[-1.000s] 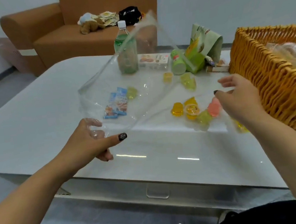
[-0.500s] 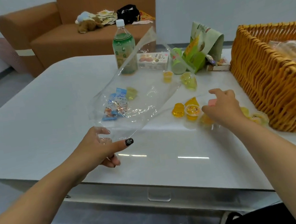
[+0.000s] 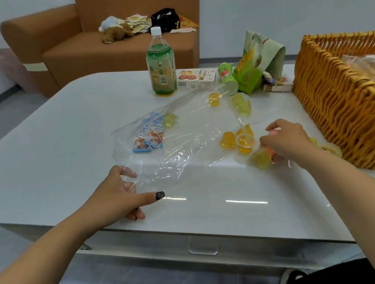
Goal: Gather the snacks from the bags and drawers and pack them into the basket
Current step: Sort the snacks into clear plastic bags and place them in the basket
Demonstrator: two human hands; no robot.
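left grip [image 3: 120, 193] pinches clear bag [image 3: 170, 143], right grip [image 3: 286, 140] clamps jelly cups [image 3: 261, 158]; labels unreadable.

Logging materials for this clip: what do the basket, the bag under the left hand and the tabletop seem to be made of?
Basket: woven wicker or rattan by the look, orange-brown, with visible interlaced strands.
Bag: thin clear plastic film, glossy and creased; the packets inside show through it.
Tabletop: hard, smooth and white with a glossy finish that mirrors the ceiling lights; whether stone, glass or laminate is not clear.
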